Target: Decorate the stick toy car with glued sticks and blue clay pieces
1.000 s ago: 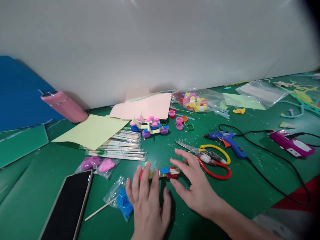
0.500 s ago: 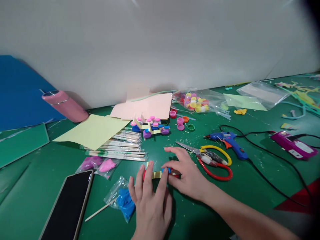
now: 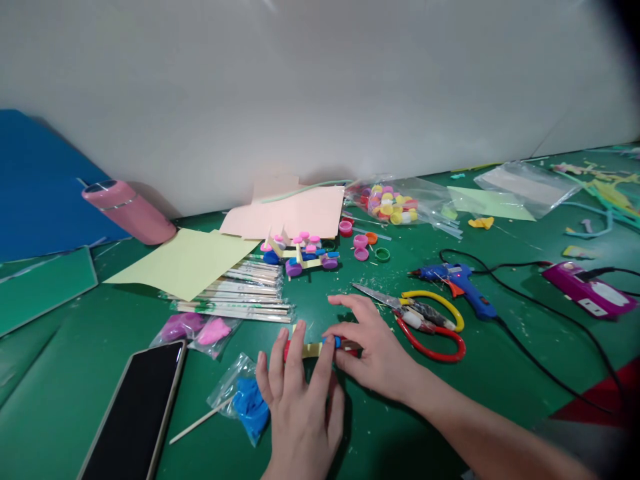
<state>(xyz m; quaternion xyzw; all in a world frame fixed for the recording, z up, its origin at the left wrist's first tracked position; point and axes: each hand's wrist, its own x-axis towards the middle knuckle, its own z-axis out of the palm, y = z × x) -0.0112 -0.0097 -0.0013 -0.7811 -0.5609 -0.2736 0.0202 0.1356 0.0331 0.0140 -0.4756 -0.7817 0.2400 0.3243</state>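
Note:
A small toy car (image 3: 313, 351) with a pale yellow strip body, red bottle-cap wheels and a blue clay piece on top rests on the green table. Over its left part lies my left hand (image 3: 305, 393), its fingertips gripping the car and the index finger pressing at the blue piece. From the right, my right hand (image 3: 373, 350) pinches the car's right end, thumb and index finger beside the blue clay (image 3: 336, 342). Much of the car is hidden under the fingers. Finished-looking similar toy cars (image 3: 303, 257) stand farther back.
Scissors (image 3: 425, 317) and a blue glue gun (image 3: 455, 283) with its cord lie right. Left are a phone (image 3: 135, 407), bagged blue clay (image 3: 251, 403), wrapped sticks (image 3: 245, 297) and yellow paper (image 3: 185, 263). A pink tumbler (image 3: 133, 212) and a bag of bottle caps (image 3: 393, 203) are behind.
Almost nothing differs. The left fingers have shifted very slightly on the toy car, and the right hand keeps its pinch.

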